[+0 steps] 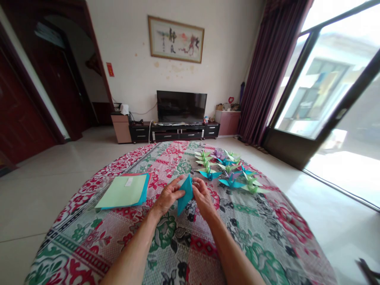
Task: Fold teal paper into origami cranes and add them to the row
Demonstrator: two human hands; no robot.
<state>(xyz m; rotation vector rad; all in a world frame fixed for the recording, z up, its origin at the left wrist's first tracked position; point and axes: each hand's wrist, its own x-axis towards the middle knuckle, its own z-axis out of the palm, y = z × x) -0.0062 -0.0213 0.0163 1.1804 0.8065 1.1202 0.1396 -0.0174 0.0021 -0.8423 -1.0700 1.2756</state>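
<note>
A blue folded sheet of origami paper (pixel 185 196), shaped like a long diamond, is held up between both hands over the table. My left hand (pixel 170 194) pinches its left side, thumb across the front face. On the right edge, my right hand (pixel 203 194) grips it with bent fingers, partly hidden behind the paper. Several folded paper cranes (pixel 232 182) in green, blue and purple stand in rows beyond my right hand. To the left lies a stack of square paper (pixel 121 192), light green on top with blue and red sheets beneath and a small white slip on it.
A patterned cloth covers the round table (pixel 124 241). Past its far edge stand a low black cabinet (pixel 178 132) and a television (pixel 181 107). Purple curtains (pixel 264 75) and a glass door (pixel 323 87) are on the right; dark red doors are on the left.
</note>
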